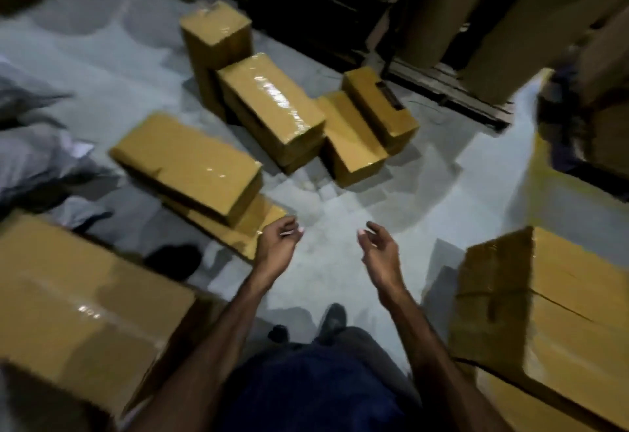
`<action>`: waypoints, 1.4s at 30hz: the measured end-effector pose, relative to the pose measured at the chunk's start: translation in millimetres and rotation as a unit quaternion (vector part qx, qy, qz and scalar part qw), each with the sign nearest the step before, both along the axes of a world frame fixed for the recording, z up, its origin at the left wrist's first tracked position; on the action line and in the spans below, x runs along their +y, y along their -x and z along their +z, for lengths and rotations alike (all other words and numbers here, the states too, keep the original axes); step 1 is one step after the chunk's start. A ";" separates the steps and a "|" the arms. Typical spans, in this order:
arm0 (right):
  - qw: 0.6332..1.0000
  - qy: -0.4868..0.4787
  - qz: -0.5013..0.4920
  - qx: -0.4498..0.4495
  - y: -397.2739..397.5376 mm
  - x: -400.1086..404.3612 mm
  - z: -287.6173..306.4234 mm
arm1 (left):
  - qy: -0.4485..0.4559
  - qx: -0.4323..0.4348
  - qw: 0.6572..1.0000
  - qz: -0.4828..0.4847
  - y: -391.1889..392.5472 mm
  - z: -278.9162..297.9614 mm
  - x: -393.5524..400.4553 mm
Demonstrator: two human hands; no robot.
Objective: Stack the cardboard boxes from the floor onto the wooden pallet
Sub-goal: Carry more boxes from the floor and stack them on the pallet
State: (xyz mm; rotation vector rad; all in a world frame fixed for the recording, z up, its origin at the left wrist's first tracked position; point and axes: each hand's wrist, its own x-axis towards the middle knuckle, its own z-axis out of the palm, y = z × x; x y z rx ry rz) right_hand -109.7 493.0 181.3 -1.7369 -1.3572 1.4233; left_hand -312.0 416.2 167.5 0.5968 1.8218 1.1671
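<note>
A: Head view. What step is shown?

B: Both arms reach forward over the concrete floor [357,193]. The left hand [277,239] and right hand [379,247] are empty, fingers loosely curled, palms facing each other. This reads as the reach toward a fresh box, not a carry.

A: Where are the task's boxes?

B: A scatter of taped cardboard boxes lies ahead. The nearest box [190,164] rests on a flattened cardboard sheet [238,227], just beside the left hand. Further off sit a long taped box [272,108], an upright box [216,34], and two smaller boxes [350,138] [381,104]. A wooden pallet [452,91] lies at the rear under tall cartons; whether it is the target pallet cannot be told.

A: What does the next move call for?

B: Probably a hand on each end of the nearest box, then a lift.

A: And room to move?

B: Bare floor lies between the hands. A large carton [78,312] bounds the left, stacked cartons [561,312] the right, leaving a narrow lane for turning.
</note>
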 end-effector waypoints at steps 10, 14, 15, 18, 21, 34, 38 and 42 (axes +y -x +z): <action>0.988 0.039 0.144 0.032 53.3 87.2 -15.8 | 0.048 0.021 0.989 0.135 19.2 5.4 27.6; 0.979 0.066 0.188 0.045 83.6 117.7 -26.9 | 0.053 0.039 0.979 0.191 15.6 2.9 16.3; 0.976 0.073 0.201 0.048 92.3 121.4 -29.8 | 0.056 0.039 0.977 0.204 16.1 2.7 11.9; 0.965 0.093 0.242 0.052 119.7 127.6 -33.9 | 0.071 0.036 0.966 0.245 23.3 -1.2 0.7; 0.954 0.100 0.280 0.047 144.7 134.0 -38.0 | 0.078 0.029 0.954 0.287 36.2 -13.7 -1.7; 0.924 0.058 0.364 -0.105 280.4 189.1 -63.5 | 0.091 -0.047 0.942 0.319 180.2 -74.0 44.8; 0.910 0.050 0.386 -0.144 324.7 209.1 -76.5 | 0.116 -0.059 0.942 0.309 227.7 -103.7 56.2; 0.885 0.030 0.432 -0.173 366.2 231.5 -94.9 | 0.144 -0.056 0.927 0.341 261.6 -123.8 69.3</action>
